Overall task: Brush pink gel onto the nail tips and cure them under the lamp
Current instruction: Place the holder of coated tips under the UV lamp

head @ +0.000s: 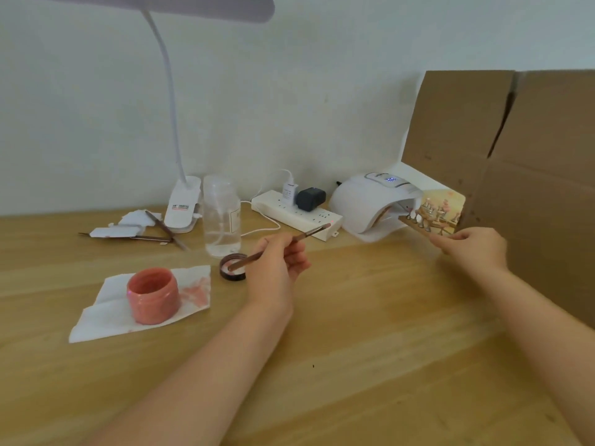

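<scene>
My left hand holds a thin brown brush with its pink tip pointing right toward the power strip. My right hand grips the near edge of a small board that carries several nail tips on stands. The board hangs tilted just outside the mouth of the white curing lamp, whose display is lit. An open jar of pink gel stands on a white tissue at the left. Its dark lid lies upturned beside my left hand.
A clear plastic bottle stands behind the lid. A clip-on desk lamp rises at the back left, with tools and paper scraps beside it. A white power strip lies by the wall. Cardboard sheets lean at the right.
</scene>
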A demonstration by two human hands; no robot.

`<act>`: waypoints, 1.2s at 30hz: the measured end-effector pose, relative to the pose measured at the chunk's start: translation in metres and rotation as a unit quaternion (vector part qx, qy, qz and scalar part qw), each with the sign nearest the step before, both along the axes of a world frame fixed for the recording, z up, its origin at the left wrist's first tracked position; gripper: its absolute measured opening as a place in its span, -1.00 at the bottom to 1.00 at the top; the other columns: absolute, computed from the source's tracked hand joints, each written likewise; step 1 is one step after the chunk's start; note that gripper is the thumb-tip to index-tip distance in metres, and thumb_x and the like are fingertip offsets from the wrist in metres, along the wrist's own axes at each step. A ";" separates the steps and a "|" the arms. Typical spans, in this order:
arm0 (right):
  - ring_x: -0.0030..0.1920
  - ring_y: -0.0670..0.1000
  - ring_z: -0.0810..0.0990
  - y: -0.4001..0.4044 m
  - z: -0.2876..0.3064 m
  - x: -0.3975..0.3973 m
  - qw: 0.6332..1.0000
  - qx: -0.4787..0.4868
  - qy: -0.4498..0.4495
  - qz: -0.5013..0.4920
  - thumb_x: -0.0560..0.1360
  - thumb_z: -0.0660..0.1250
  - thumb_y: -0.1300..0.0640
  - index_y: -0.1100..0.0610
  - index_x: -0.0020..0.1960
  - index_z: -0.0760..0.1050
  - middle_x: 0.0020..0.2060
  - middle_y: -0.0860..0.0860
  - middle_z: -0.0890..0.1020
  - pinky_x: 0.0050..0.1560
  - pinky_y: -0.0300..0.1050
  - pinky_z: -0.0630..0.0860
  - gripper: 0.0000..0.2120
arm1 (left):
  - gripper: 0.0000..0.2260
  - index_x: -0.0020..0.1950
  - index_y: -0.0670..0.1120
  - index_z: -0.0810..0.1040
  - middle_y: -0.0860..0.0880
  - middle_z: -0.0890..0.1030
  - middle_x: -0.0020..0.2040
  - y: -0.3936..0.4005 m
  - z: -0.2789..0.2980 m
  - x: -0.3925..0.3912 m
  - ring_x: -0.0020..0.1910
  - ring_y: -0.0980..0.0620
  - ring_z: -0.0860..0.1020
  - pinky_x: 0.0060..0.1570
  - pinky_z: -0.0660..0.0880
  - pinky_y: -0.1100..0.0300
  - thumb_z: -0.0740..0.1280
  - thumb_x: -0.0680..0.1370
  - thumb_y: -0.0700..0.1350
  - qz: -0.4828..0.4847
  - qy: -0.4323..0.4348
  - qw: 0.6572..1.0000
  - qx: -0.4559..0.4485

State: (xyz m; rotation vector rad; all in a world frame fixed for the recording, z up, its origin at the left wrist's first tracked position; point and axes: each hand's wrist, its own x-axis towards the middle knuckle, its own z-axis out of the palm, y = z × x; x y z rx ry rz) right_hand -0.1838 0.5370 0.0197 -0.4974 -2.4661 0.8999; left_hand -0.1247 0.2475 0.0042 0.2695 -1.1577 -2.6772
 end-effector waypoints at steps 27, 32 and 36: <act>-0.45 0.01 0.40 -0.012 -0.029 -0.111 0.998 0.026 -0.052 -0.002 0.35 0.46 -0.19 0.19 -0.40 0.47 -0.48 0.05 0.47 -0.47 -0.12 0.22 -0.54 | -0.82 -0.27 -0.20 0.51 -0.05 0.55 -0.45 0.005 -0.012 -0.007 -0.48 0.08 0.50 -0.40 0.50 0.19 0.27 0.54 -0.31 0.049 0.011 0.992 -0.114; -0.28 0.05 0.56 -0.007 -0.013 -0.093 0.998 0.042 -0.012 0.045 0.36 0.41 -0.16 0.16 -0.38 0.52 -0.45 0.05 0.56 -0.37 -0.09 0.41 -0.61 | -0.82 -0.27 -0.20 0.51 -0.05 0.55 -0.45 0.005 -0.013 -0.008 -0.48 0.09 0.50 -0.43 0.51 0.22 0.27 0.54 -0.32 0.052 0.015 0.992 -0.113; -0.53 -0.06 0.23 -0.011 0.026 -0.089 0.991 0.004 0.080 0.106 0.27 0.20 -0.03 0.19 -0.50 0.30 -0.63 -0.09 0.26 -0.41 -0.18 0.16 -0.69 | -0.82 -0.27 -0.20 0.51 -0.05 0.55 -0.46 0.006 -0.012 -0.007 -0.49 0.09 0.50 -0.44 0.51 0.23 0.27 0.54 -0.32 0.052 0.016 0.992 -0.111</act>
